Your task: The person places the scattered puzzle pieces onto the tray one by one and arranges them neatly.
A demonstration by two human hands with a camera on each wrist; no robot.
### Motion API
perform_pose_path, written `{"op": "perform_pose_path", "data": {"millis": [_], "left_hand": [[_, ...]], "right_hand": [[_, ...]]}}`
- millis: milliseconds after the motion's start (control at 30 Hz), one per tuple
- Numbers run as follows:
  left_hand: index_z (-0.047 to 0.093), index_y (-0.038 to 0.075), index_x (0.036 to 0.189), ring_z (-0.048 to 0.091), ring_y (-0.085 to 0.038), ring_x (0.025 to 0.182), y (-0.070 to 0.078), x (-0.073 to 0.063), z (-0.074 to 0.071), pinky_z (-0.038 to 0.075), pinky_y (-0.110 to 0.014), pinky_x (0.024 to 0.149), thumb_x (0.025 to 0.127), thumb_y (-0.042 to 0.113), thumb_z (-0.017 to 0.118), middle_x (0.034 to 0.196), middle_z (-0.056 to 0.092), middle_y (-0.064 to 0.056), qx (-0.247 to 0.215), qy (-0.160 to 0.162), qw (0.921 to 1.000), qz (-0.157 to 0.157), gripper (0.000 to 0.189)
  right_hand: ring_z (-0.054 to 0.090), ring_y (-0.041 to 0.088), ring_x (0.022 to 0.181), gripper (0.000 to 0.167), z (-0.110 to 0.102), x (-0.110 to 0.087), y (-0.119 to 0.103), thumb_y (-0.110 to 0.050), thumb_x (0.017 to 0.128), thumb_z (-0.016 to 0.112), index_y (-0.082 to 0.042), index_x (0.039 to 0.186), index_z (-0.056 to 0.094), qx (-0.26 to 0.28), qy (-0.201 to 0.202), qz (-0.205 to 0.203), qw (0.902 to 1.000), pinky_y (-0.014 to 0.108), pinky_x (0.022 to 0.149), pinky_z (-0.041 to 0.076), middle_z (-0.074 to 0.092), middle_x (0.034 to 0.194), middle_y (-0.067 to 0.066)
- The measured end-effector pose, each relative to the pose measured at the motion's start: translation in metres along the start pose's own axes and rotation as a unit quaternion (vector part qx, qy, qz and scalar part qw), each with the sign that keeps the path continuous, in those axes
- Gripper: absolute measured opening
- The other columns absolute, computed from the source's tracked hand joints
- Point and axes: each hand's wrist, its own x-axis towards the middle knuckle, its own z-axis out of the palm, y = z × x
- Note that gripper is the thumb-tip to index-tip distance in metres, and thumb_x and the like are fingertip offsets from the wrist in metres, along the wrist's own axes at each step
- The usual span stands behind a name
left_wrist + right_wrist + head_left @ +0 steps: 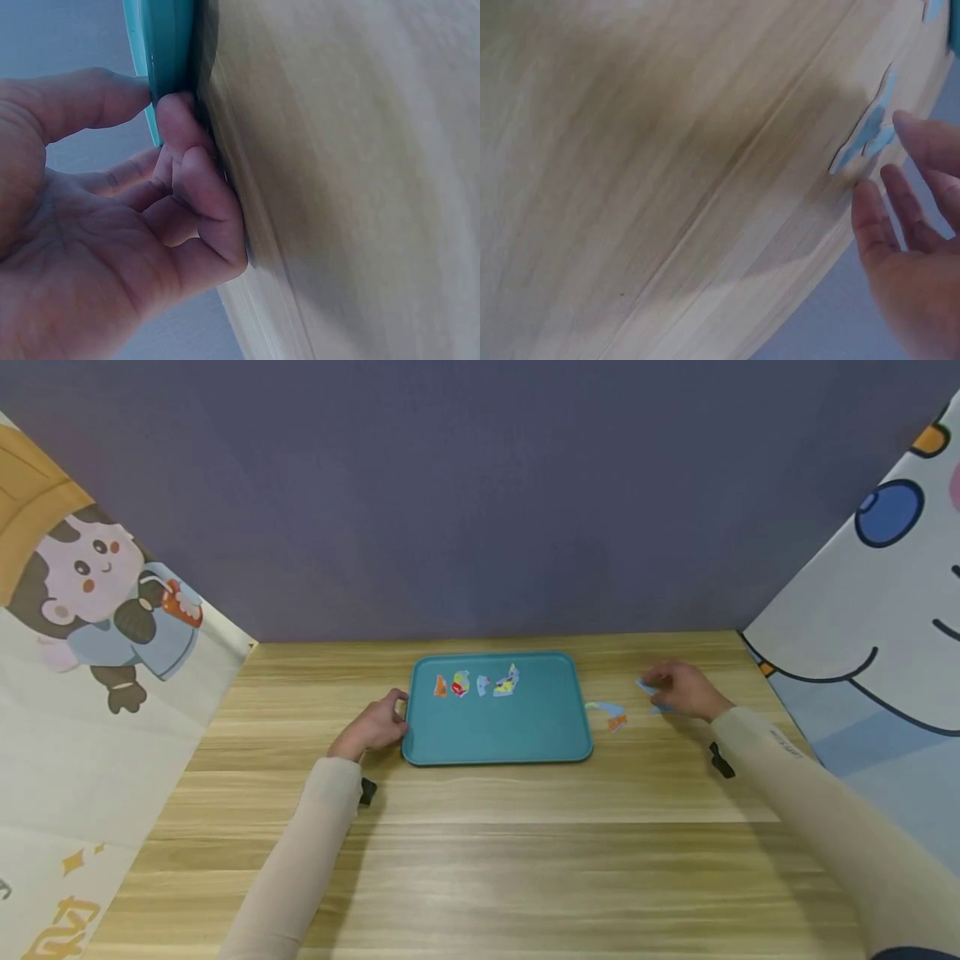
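A blue-green tray [497, 731] lies on the table, with several small cut-out picture pieces in a row near its far side, among them an orange piece [440, 686]. At the tray's left edge, my left hand [377, 723] grips the rim. The left wrist view has the thumb on top of the tray rim [169, 52] and the curled fingers beneath it. Right of the tray, my right hand [681, 690] hovers by light blue pieces [866, 127]. Its thumb and fingers stand apart beside them; any contact is hard to make out.
Between the tray and my right hand lies a curved blue piece with an orange end [617, 722]. The wooden table [480, 860] meets a dark wall [480, 502] behind. Cartoon-printed panels [45, 760] flank both sides.
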Motion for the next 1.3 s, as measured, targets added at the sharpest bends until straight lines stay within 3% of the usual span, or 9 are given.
{"op": "perform_pose_path", "data": {"millis": [300, 600, 800, 933, 1300], "left_hand": [[0.032, 0.004, 0.138, 0.058, -0.023, 0.083, -0.001, 0.001, 0.000, 0.047, -0.036, 0.071, 0.089, 0.010, 0.057, 0.102, 0.062, -0.015, 0.002, 0.002, 1.0000, 0.004, 0.055], [0.032, 0.003, 0.139, 0.058, -0.025, 0.088, -0.002, 0.001, -0.001, 0.046, -0.038, 0.075, 0.088, 0.010, 0.058, 0.104, 0.062, -0.018, -0.004, 0.001, 0.9999, 0.014, 0.057], [0.032, 0.004, 0.139, 0.058, -0.025, 0.090, -0.002, 0.001, 0.000, 0.046, -0.039, 0.077, 0.089, 0.011, 0.058, 0.107, 0.062, -0.018, -0.004, 0.000, 0.9999, 0.009, 0.056], [0.032, 0.005, 0.139, 0.059, -0.025, 0.092, -0.002, 0.000, 0.000, 0.046, -0.039, 0.078, 0.090, 0.011, 0.057, 0.108, 0.062, -0.018, -0.005, -0.001, 1.0000, 0.008, 0.056], [0.032, 0.005, 0.139, 0.059, -0.025, 0.091, -0.004, 0.001, 0.001, 0.047, -0.039, 0.077, 0.090, 0.012, 0.058, 0.107, 0.062, -0.018, -0.007, 0.000, 0.9999, 0.008, 0.056]], "right_hand": [[0.054, 0.039, 0.099, 0.034, -0.001, 0.000, 0.002, 0.011, 0.083, 0.061, 0.007, 0.117, 0.061, -0.033, -0.013, -0.043, 0.9985, 0.050, 0.080, 0.046, 0.053, 0.118, 0.026], [0.055, 0.035, 0.096, 0.036, 0.001, 0.008, 0.000, 0.005, 0.084, 0.064, 0.009, 0.119, 0.059, -0.025, -0.028, -0.016, 0.9992, 0.047, 0.079, 0.047, 0.053, 0.114, 0.025], [0.054, 0.038, 0.103, 0.038, -0.001, 0.012, -0.002, 0.004, 0.082, 0.067, 0.009, 0.119, 0.059, -0.015, -0.050, -0.018, 0.9985, 0.048, 0.084, 0.045, 0.047, 0.130, 0.026], [0.053, 0.039, 0.103, 0.038, -0.002, 0.013, -0.002, 0.004, 0.082, 0.068, 0.010, 0.118, 0.059, -0.009, -0.059, -0.031, 0.9978, 0.048, 0.084, 0.045, 0.046, 0.131, 0.027], [0.055, 0.032, 0.099, 0.035, 0.004, 0.016, 0.003, -0.017, 0.083, 0.074, 0.001, 0.112, 0.065, -0.012, -0.006, -0.001, 0.9999, 0.047, 0.083, 0.044, 0.058, 0.118, 0.019]]}}
